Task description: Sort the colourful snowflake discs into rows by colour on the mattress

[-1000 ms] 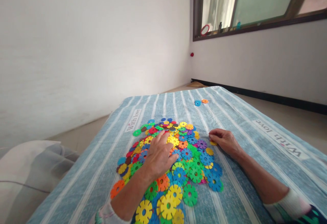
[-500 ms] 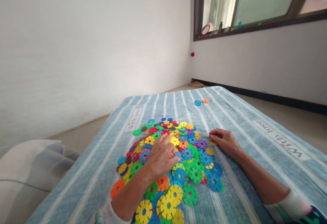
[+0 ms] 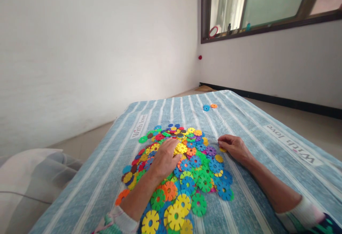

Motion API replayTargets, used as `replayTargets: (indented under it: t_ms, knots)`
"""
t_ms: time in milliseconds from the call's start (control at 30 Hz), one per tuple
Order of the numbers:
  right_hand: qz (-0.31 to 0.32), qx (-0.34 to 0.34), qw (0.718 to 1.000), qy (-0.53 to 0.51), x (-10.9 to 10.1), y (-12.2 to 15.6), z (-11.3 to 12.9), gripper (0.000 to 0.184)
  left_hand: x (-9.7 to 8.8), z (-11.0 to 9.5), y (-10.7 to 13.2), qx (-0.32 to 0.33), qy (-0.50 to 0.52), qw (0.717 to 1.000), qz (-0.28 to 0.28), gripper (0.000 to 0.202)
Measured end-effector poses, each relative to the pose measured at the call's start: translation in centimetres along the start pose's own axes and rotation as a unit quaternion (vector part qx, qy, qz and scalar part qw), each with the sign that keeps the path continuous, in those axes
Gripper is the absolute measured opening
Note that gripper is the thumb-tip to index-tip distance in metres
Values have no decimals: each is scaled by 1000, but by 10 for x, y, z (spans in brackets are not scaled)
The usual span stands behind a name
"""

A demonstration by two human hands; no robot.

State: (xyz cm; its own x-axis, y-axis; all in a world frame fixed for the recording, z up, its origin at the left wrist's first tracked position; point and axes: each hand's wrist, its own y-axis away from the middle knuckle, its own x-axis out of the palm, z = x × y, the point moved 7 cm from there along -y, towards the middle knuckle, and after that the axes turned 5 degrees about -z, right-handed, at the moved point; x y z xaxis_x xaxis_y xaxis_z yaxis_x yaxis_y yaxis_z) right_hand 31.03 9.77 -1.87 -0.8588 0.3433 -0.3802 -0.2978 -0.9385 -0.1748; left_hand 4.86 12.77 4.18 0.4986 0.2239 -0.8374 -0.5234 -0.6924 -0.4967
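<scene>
A heap of flat plastic snowflake discs (image 3: 187,162) in many colours lies on a blue striped bed cover (image 3: 256,134). My left hand (image 3: 163,158) rests palm down on the middle of the heap, fingers stretched toward the far side. At the heap's right edge my right hand (image 3: 233,147) lies on the cover with its fingers curled, pinching a yellow disc (image 3: 222,149). Two loose discs, one blue (image 3: 206,108) and one orange (image 3: 213,105), sit apart near the far end of the cover.
A grey and white pillow (image 3: 29,180) lies at the near left. White walls close off the left and the back. A window (image 3: 267,2) with small items on its sill is at the upper right. Bare floor runs round the mattress.
My left hand has slid a little to the left and back across the heap, shifting a few discs. My right hand has stayed where it was.
</scene>
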Motion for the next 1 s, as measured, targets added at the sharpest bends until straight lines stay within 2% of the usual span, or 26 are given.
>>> replayTargets:
  t_ms: [267, 367, 500, 567, 767, 1000]
  knots:
    - [-2, -15, 1000, 25, 0, 1, 4, 24, 9, 7, 1, -17, 4, 1000, -12, 44]
    - [-1, -16, 999, 28, 0, 1, 3, 23, 10, 5, -1, -5, -7, 1000, -8, 37]
    - [2, -15, 999, 36, 0, 1, 4, 23, 9, -4, -4, 39, -4, 999, -4, 14]
    - [5, -15, 999, 36, 0, 1, 4, 23, 8, -6, -5, 45, -7, 999, -1, 15]
    - [2, -13, 999, 32, 0, 1, 4, 24, -4, 1, -6, -11, -9, 999, -48, 26]
    - [3, -16, 999, 32, 0, 1, 2, 24, -10, 17, -5, -115, 41, 992, -33, 20]
